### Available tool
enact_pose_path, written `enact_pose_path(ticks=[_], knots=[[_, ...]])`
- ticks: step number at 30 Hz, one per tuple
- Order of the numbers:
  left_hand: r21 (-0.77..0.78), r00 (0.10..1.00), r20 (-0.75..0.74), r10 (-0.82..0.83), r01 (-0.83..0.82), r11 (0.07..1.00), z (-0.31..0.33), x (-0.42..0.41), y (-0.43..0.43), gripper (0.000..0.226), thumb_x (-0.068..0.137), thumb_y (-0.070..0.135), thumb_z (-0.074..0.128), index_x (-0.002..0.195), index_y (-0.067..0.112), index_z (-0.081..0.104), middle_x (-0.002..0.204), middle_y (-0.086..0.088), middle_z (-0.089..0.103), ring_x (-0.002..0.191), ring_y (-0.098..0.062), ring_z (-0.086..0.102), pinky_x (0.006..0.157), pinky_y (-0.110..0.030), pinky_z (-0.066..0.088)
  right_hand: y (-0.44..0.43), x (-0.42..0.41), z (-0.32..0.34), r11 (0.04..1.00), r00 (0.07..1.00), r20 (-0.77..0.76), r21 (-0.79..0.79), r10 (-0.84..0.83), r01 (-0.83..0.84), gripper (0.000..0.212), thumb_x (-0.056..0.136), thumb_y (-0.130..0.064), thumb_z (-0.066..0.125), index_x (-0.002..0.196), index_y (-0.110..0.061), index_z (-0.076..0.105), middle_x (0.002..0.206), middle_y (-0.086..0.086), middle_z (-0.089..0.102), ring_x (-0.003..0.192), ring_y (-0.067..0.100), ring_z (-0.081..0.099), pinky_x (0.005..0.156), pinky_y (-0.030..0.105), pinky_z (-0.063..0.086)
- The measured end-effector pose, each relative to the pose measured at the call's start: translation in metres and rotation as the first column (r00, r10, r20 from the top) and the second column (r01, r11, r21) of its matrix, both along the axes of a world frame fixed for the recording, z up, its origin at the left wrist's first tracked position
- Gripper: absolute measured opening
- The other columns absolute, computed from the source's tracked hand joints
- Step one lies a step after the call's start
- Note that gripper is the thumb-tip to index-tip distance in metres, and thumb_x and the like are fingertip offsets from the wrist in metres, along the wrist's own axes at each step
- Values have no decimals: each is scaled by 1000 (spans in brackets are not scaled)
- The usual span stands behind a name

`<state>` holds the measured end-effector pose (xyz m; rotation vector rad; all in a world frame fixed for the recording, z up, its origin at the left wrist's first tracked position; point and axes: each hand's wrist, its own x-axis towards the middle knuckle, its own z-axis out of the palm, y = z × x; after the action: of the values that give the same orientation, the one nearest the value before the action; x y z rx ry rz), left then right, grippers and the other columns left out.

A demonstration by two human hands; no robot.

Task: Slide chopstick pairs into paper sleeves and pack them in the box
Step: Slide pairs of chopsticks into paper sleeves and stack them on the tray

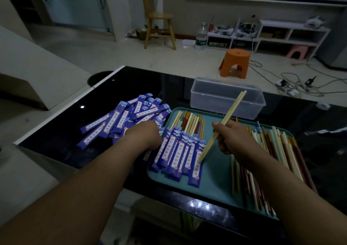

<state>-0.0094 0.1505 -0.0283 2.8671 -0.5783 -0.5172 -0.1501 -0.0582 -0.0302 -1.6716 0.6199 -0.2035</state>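
Note:
My right hand (pixel 231 136) grips a pale wooden chopstick pair (pixel 228 114), tilted with its tips low near the sleeved sets. My left hand (pixel 145 134) reaches down onto the pile of empty blue paper sleeves (pixel 129 116) on the black table; its fingers are hidden, so I cannot tell whether it holds a sleeve. Several sleeved chopstick sets (pixel 180 152) lie on the left of the teal tray (pixel 216 177). Loose chopsticks (pixel 272 150) of mixed colours lie along the tray's right side. The clear plastic box (pixel 225 96) stands behind the tray.
An orange stool (pixel 235 62) and cables lie on the floor beyond the table. A wooden stool (pixel 159 28) and a white shelf (pixel 272 32) stand by the far wall. The table's left edge (pixel 62 111) is close to the sleeve pile.

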Motion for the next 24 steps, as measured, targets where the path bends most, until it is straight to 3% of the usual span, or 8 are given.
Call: enact_pose_path(ticks=[2,7,13,17,21,24], knots=[[-24,999,-31,34,-35,999,-2,4,0,34,97,37,65,74,19,47,70,-5,48,60,-21,48,64,-35,43,-1,-1,0,1000,1000,-3,-6,2,-2,28,107,-31,55,92,-7,60,53,-4,46,46,14,40,46,26,34],[-50,997,-43,57,-59,997,-4,7,-1,39,97,37,63,71,18,42,65,0,43,53,-16,37,52,-30,31,0,-2,1,1000,1000,-8,1,1,-1,28,108,-30,54,93,-7,60,54,-3,46,47,13,40,44,25,35],[-87,998,2,64,-64,994,-8,11,-4,37,100,32,58,69,17,43,65,-2,45,54,-19,39,55,-31,35,0,-6,5,999,1000,-15,-32,-4,4,28,108,-31,54,95,-7,61,57,-2,47,48,14,43,44,24,38],[-76,990,116,74,-66,995,-4,10,-2,27,100,30,54,77,20,43,78,-3,51,70,-25,53,65,-35,42,-1,-7,6,999,1000,-11,-47,-12,12,28,107,-31,55,95,-7,62,58,-1,47,48,14,43,45,25,38],[-335,978,186,95,-27,942,9,3,-13,24,100,29,54,83,20,40,77,0,48,64,-17,45,57,-34,33,-5,-6,4,999,1000,7,-25,-27,27,27,106,-31,57,93,-7,61,58,0,45,47,14,40,45,26,35],[-657,995,-79,60,-98,748,25,-18,-31,16,103,20,52,90,15,42,83,-7,63,69,-24,65,46,-28,45,-10,-6,2,999,999,19,-2,-35,35,27,106,-30,57,92,-7,61,57,-1,44,45,13,39,45,26,34]])
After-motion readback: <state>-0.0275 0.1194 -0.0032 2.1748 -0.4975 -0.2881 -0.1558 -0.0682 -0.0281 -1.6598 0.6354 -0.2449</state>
